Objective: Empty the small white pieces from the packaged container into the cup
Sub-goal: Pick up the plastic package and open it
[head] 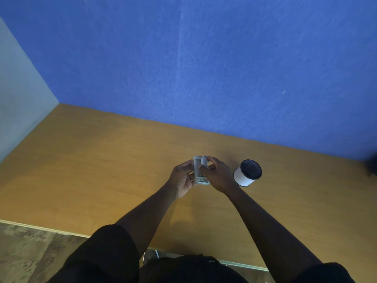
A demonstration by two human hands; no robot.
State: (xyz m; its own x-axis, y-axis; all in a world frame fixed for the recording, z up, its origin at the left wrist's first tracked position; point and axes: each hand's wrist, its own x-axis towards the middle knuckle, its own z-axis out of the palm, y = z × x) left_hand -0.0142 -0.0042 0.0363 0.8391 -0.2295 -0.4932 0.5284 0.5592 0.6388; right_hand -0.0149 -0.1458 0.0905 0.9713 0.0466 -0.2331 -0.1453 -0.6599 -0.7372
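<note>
A small grey-white packaged container is held upright above the wooden table, between both hands. My left hand grips its left side and back. My right hand holds its right side, with the fingertips on a small white part at the container's top. A white cup with a dark inside stands on the table just to the right of my right hand, its mouth open and tilted toward me in this wide view. The pieces inside the container are too small to make out.
The wooden table runs up to a blue wall at the back and a pale wall at the left. Its front edge lies near my body. A dark object shows at the far right edge.
</note>
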